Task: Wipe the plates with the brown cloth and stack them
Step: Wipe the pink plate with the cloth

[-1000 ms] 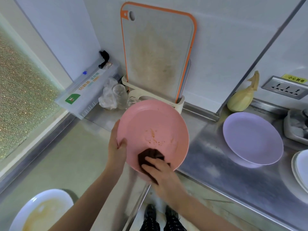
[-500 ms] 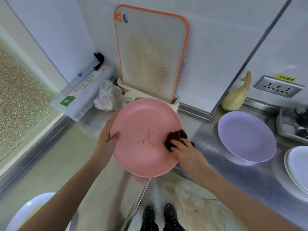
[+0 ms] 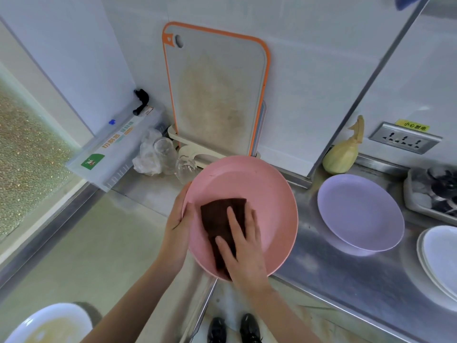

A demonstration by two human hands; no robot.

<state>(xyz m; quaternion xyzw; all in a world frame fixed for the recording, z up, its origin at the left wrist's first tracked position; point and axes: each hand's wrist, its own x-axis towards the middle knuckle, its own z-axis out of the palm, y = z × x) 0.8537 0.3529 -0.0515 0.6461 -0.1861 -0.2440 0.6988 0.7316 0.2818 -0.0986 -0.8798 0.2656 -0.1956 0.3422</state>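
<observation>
A pink plate (image 3: 259, 194) is held tilted above the counter's front corner. My left hand (image 3: 176, 226) grips its left rim, thumb on the inner face. The brown cloth (image 3: 217, 219) lies flat on the plate's lower middle, pressed down by my right hand (image 3: 243, 246) with fingers spread over it. No food marks show on the visible pink surface. A lilac plate (image 3: 359, 211) rests on the steel counter to the right. White plates (image 3: 440, 253) are stacked at the right edge. A soiled white plate (image 3: 49, 325) sits at the bottom left.
A grey cutting board with orange trim (image 3: 215, 95) stands in a rack against the wall. Glass jars and a plastic bag (image 3: 158, 154) sit beside a film dispenser box (image 3: 111, 154). A corn cob (image 3: 342, 154) and a tray (image 3: 430, 191) are at the right.
My right hand slid the cloth from the plate's right rim across to its lower middle and now lies flat on it. The orange smears seen earlier are covered or gone.
</observation>
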